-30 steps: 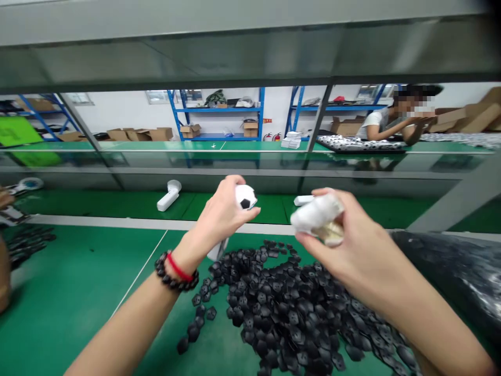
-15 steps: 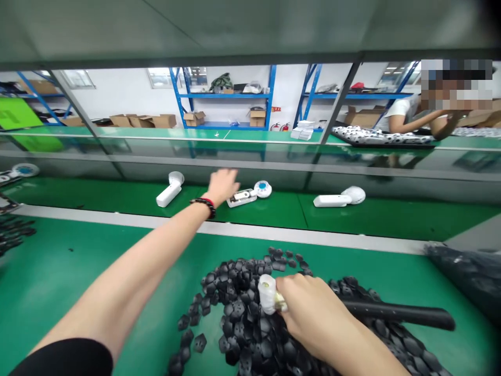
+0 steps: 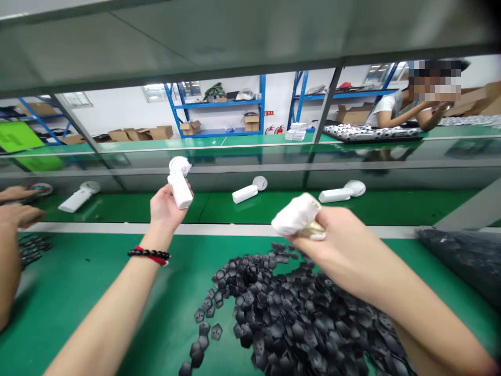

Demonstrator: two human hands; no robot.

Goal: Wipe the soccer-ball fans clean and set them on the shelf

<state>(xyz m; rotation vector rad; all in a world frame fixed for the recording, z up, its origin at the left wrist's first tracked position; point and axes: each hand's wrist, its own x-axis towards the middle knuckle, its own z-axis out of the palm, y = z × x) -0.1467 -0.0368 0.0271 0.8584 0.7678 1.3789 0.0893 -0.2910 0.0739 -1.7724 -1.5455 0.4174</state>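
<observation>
My left hand (image 3: 166,204) is closed around a white device (image 3: 180,190) with a blocky body and a round head, lifted above the green belt. My right hand (image 3: 332,235) grips a mallet (image 3: 295,215) close under its white-wrapped head, above a heap of black pentagonal pieces (image 3: 274,297). The mallet's handle is hidden by my hand and forearm. Between my hands, another white device (image 3: 249,190) lies on the belt (image 3: 207,206), apart from both.
More white devices lie on the belt at right (image 3: 341,192) and left (image 3: 79,197). A co-worker's hands (image 3: 21,213) reach in at the far left. Beyond the barrier another person (image 3: 391,112) sits at a tray of white-and-black pieces (image 3: 368,134). A dark plastic bag (image 3: 462,261) rests at right.
My left hand has come back from the belt and now holds a white device. My right hand has raised the mallet off the heap. A co-worker's hands have appeared at left.
</observation>
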